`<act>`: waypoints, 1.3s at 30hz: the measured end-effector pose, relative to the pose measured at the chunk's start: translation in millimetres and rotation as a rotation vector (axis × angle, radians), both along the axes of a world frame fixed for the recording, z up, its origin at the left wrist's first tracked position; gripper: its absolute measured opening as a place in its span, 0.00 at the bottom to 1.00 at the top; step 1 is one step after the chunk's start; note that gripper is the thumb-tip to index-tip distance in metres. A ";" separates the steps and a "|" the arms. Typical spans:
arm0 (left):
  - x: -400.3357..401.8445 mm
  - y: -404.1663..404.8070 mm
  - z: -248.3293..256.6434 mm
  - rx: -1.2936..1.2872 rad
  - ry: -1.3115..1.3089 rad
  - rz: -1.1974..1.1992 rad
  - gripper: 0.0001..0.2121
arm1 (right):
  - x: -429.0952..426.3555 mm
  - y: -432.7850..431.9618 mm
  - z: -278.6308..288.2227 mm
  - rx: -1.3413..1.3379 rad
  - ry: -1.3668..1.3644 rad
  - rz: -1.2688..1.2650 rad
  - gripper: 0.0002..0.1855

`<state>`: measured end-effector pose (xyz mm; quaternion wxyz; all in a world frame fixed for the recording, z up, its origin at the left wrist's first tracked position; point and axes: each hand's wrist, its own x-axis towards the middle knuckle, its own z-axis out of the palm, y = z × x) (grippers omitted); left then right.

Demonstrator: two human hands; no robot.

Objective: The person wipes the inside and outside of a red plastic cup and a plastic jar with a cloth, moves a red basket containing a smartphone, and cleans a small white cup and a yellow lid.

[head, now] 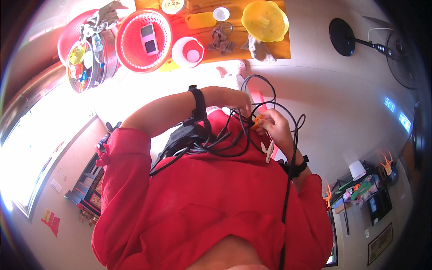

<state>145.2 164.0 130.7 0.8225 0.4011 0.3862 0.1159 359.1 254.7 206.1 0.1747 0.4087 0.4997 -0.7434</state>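
Note:
Several looped black cables (216,148) lie across the front of my red top (216,189) and rise in loops around both hands. My left hand (238,100) is curled down over the bunched cables, its fingers closed on them and its thumb hidden. Between the thumb and fingers of my right hand (277,125) is an orange clip (257,121), pressed close to the cable bunch beside the left fingertips. Just below, a white clothes peg (268,152) hangs by a cable at my chest. Black straps circle both wrists.
Ahead stands a wooden table (233,57) with a yellow colander (265,22), cloths and small bowls. To its left are a red basket (121,60) holding a pink-and-black device (149,39) and a round metal container (109,50). A black fan (342,37) stands at right.

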 end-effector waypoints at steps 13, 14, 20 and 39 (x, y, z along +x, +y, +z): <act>-30.7 -3.1 18.6 -0.070 -0.046 0.177 0.18 | 5.5 23.8 -5.2 -0.056 0.166 0.182 0.26; -37.6 -0.7 20.6 -0.044 -0.021 0.129 0.20 | 6.2 25.2 -7.3 -0.056 0.167 0.182 0.26; -55.7 -3.1 28.7 0.029 0.149 0.182 0.18 | 2.8 38.3 4.1 0.010 0.127 0.238 0.26; -146.2 -102.5 100.8 -0.044 0.395 1.027 0.16 | 125.8 17.6 -138.1 -0.202 -0.133 0.380 0.17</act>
